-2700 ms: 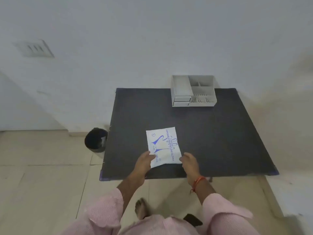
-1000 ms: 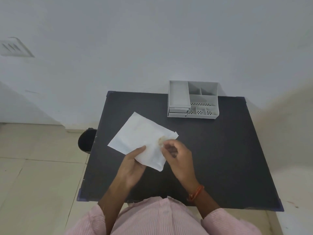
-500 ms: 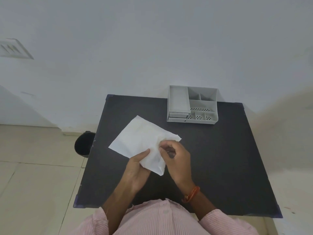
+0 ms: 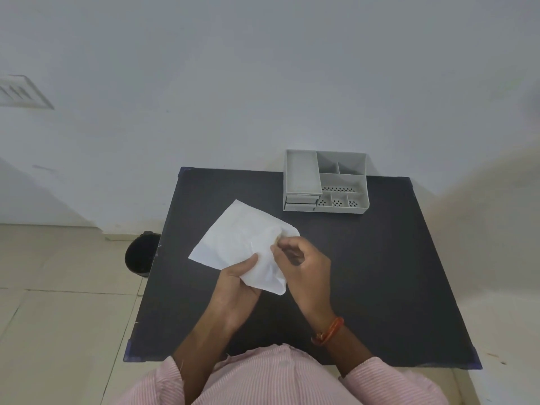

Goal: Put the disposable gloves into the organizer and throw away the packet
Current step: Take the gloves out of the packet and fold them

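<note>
While the left hand point(image 4: 233, 283) clamps the white packet point(image 4: 238, 244) above the black table point(image 4: 380, 273), the right hand point(image 4: 301, 263) pinches its 3 o'clock edge, apparently to open it. The organizer point(image 4: 325, 182) waits at 1 o'clock, the bin point(image 4: 140, 254) at 9, both within reach.

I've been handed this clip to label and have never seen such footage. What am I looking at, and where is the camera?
No machine here: a person wears a camera on the head, looking forward and down at their own two hands. The left hand holds the white glove packet above a black table; the right hand pinches the packet's edge near one corner, seemingly to open it. At the table's far edge stands a grey organizer with several compartments. On the floor to the left stands a black bin.
</note>
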